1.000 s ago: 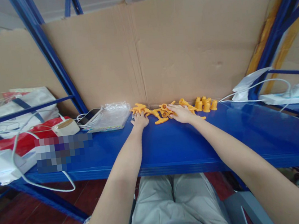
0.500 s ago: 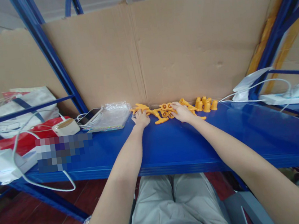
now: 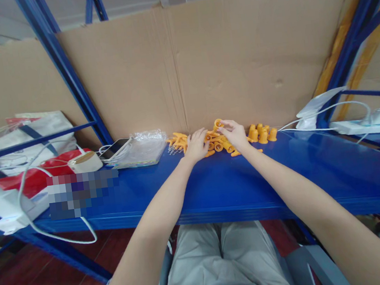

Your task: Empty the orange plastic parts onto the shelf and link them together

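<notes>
Orange plastic pieces lie in a small heap at the back of the blue shelf, right under and between my two hands, against the cardboard sheet. Far to the left of my left grip sit a white charger and a red bag. Nearer to it are a phone and a clear plastic bag, just beside the heap's left end. My left grip rests palm down on the heap, fingers curled over the pieces; I cannot tell whether it pinches any. Just to its right, my right grip is pressed together on a single orange piece, held a little above the heap with its round open end showing. Just right of that grip a cluster of upright orange caps stands on the shelf. Well beyond them a white cable runs to a power strip.
</notes>
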A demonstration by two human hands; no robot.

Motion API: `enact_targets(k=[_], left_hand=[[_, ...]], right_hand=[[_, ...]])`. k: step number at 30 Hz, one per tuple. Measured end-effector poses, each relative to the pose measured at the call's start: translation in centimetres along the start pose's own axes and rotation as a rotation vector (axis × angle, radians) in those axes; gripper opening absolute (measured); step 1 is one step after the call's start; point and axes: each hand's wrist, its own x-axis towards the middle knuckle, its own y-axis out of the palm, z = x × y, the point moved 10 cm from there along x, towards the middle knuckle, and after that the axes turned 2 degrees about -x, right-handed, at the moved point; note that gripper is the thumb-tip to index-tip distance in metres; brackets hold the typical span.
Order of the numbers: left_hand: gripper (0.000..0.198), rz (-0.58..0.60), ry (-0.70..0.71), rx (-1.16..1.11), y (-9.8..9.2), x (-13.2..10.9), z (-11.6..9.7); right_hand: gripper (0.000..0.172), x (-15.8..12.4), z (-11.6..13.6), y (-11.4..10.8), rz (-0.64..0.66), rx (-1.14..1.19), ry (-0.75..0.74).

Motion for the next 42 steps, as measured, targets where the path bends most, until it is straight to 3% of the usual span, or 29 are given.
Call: enact_targets(k=[6,15,24,32,37,42], left_hand=[[0.053,-0.030,0.057,-0.017,-0.3,0.0,-1.3],[0.039,-0.048,-0.049,-0.039,-0.9,-0.1,-0.6],[0.026,-0.059,-0.025,0.015,-1.3,-0.2,-0.9],[0.030,-0.099,0.029,0.048,-2.0,-0.2,-1.2],[0.031,-0.097,0.063,0.073,-2.2,-0.2,-1.6],[0.028,-0.056,0.102,0.099,-2.3,-0.4,-2.0]], right_hand=[[0.036,-0.1,0.4,0.4,-0.049,0.285,0.149],[0.024,-0.8,-0.4,0.9,-0.100,0.496,0.337],[0.030,-1.3,-0.9,1.0,-0.104,0.510,0.435],[0.035,-1.8,-0.8,1.0,-0.076,0.400,0.520],[0.024,-1.4,-0.4,0.2,-0.034,0.293,0.484],[0.016,-0.1,1.0,-0.6,0.082,0.099,0.246]])
